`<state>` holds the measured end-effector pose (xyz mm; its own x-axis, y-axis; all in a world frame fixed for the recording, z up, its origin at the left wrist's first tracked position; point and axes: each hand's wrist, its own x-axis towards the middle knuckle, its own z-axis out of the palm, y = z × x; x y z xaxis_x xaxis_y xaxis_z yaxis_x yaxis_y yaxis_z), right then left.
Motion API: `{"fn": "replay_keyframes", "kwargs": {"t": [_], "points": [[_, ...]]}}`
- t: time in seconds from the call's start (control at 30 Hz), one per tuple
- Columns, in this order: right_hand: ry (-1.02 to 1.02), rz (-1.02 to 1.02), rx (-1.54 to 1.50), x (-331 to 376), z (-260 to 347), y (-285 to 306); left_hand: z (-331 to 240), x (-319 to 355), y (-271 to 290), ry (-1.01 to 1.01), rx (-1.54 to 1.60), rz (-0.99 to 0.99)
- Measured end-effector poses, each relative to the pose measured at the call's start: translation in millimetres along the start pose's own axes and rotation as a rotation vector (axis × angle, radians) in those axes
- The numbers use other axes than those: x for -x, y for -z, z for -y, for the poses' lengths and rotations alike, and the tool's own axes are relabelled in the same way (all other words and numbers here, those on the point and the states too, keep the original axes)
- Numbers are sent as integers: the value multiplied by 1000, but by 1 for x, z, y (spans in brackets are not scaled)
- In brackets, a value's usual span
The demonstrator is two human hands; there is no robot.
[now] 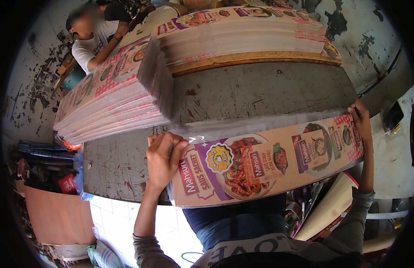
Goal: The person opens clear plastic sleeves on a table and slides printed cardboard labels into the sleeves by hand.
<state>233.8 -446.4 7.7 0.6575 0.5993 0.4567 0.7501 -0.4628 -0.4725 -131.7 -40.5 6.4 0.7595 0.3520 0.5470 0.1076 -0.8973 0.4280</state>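
A tall stack of flat printed cartons point(113, 100), red-checked along the edges, was seen piled at the left of the scarred grey worktable point(260, 96), beside a co-worker's arm point(106, 47). A long bundle of printed sheets point(265, 161), tan and purple with pictures of food dishes, was held level across the table's near edge, apparently so its edges could be squared. The left hand point(163, 158) was closed over the bundle's left end, and the right hand point(361, 118) was clamped on its far right corner. A second stack point(247, 33) lay on a wooden board beyond.
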Motion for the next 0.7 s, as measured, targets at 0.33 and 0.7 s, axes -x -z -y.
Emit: {"fn": "replay_keyframes", "kwargs": {"t": [0.33,0.7], "points": [[-118,22,109,-1,-3,9,4,3,-1,80,61,-10],[-15,-8,-49,1,-24,10,0,1,2,84,-26,26]]}}
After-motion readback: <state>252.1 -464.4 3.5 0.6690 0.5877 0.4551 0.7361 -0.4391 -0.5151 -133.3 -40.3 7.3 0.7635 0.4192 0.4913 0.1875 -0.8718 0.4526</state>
